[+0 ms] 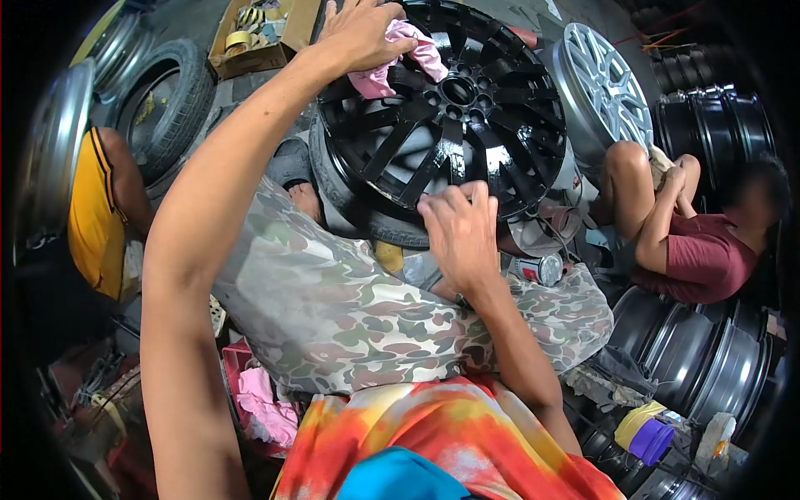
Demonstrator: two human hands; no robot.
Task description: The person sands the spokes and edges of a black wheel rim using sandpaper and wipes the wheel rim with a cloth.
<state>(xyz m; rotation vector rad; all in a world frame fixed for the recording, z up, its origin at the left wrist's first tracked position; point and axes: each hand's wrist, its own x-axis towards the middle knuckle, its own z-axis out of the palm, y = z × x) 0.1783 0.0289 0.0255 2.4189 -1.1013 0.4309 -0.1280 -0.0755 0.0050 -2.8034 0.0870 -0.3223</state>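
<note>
A glossy black alloy wheel [518, 125] lies face up on a tire [387, 227] in front of my knees. At its far left side, my left hand [360, 40] is closed on a crumpled pink cloth [427, 57], which rests against the rim and spokes. On the near edge of the same wheel, my right hand [463, 235] has its fingers curled over the rim; the fingertips are partly hidden. Wet-looking highlights show on the spokes and around the hub with its bolt holes.
A silver wheel [602, 83] leans at the right, beside a seated person in a maroon shirt [708, 254]. Nearby are a paint can [540, 269], stacked black rims [696, 354], a tire [167, 108], a cardboard box [287, 33] and more pink cloth [262, 404]. Someone in yellow shorts [92, 221] is at the left.
</note>
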